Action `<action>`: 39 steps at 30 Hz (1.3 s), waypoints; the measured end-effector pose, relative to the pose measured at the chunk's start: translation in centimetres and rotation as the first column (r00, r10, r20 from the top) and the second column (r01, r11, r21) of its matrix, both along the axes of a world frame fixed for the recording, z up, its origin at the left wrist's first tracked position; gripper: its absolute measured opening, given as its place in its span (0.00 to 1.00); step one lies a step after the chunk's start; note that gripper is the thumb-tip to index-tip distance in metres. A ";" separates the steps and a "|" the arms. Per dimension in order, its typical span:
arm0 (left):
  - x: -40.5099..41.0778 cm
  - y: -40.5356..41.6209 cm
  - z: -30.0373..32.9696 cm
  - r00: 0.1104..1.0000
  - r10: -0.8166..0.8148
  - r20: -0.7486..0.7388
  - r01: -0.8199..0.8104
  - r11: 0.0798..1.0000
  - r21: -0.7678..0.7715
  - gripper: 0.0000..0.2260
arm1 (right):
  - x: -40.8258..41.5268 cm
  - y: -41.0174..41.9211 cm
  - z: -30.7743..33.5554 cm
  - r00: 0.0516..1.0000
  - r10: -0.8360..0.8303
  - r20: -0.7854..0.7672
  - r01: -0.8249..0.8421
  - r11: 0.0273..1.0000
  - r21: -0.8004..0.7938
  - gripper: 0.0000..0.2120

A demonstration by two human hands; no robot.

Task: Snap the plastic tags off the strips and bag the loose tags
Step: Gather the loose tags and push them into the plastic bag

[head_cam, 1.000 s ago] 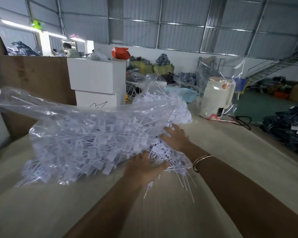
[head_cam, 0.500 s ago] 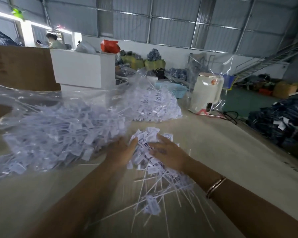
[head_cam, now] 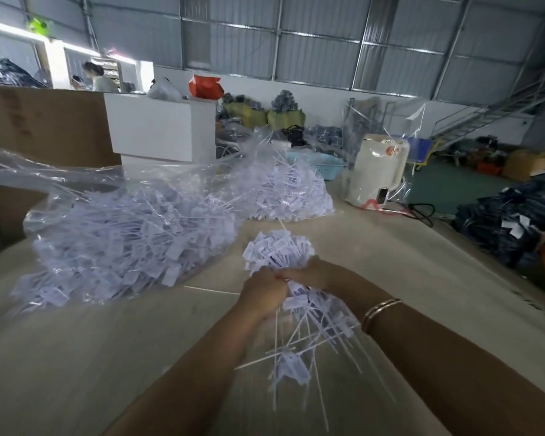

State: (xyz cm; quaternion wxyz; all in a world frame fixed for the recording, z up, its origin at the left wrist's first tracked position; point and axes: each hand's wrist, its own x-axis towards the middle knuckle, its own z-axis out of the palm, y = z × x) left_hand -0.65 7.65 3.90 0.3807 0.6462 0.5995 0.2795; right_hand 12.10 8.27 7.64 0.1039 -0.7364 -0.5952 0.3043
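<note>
Dim, flat light; blown-out strip light (head_cam: 10,25) upper left. Motion blur on hands (head_cam: 283,286), soft throughout, wide-angle bowing at edges.

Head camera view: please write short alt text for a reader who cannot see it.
Two hands, left hand and right hand, grip one bunch of white plastic tags above a beige table, thin tails hanging down. A clear bag full of tags lies to the left.
</note>
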 end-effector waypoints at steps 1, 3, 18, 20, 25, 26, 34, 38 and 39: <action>-0.1 -0.1 -0.1 0.998 -0.003 0.058 0.003 1.000 0.000 0.08 | -0.7 0.6 0.0 1.000 -0.012 -0.007 0.012 1.000 0.024 0.56; -0.5 -0.2 -0.6 0.983 -0.001 0.182 0.005 1.000 -0.019 0.06 | -1.6 1.3 0.3 0.999 -0.020 -0.029 0.022 0.999 0.042 0.58; -2.7 1.3 -1.8 0.858 0.073 0.508 -0.013 0.993 -0.121 0.23 | 1.1 0.3 0.6 0.775 -0.014 -0.632 0.178 0.964 0.197 0.15; -2.8 1.2 -1.7 0.880 0.057 0.471 0.008 0.991 -0.135 0.26 | 1.4 0.2 1.0 0.778 0.039 -0.627 0.188 0.938 0.291 0.18; -4.4 0.0 0.1 0.996 0.015 0.083 -0.031 0.981 0.192 0.22 | 2.3 -0.1 2.2 0.775 0.080 -0.626 0.247 0.874 0.418 0.23; -5.0 -0.5 0.9 1.000 0.015 0.016 -0.019 0.952 0.304 0.17 | 2.4 0.0 2.5 0.765 0.079 -0.640 0.263 0.868 0.421 0.24; -11.5 -6.6 10.5 0.970 0.186 -0.157 0.083 0.356 0.931 0.09 | 3.0 0.1 7.0 0.741 0.021 -0.671 0.341 0.850 0.403 0.12; -17.3 -5.2 14.6 0.758 0.601 -0.253 0.050 0.334 0.941 0.18 | 2.0 0.8 11.7 0.742 0.054 -0.668 0.314 0.853 0.418 0.22; -17.9 -4.8 14.9 0.741 0.558 -0.375 0.047 0.514 0.857 0.17 | 1.6 0.9 12.9 0.746 0.067 -0.662 0.302 0.853 0.426 0.24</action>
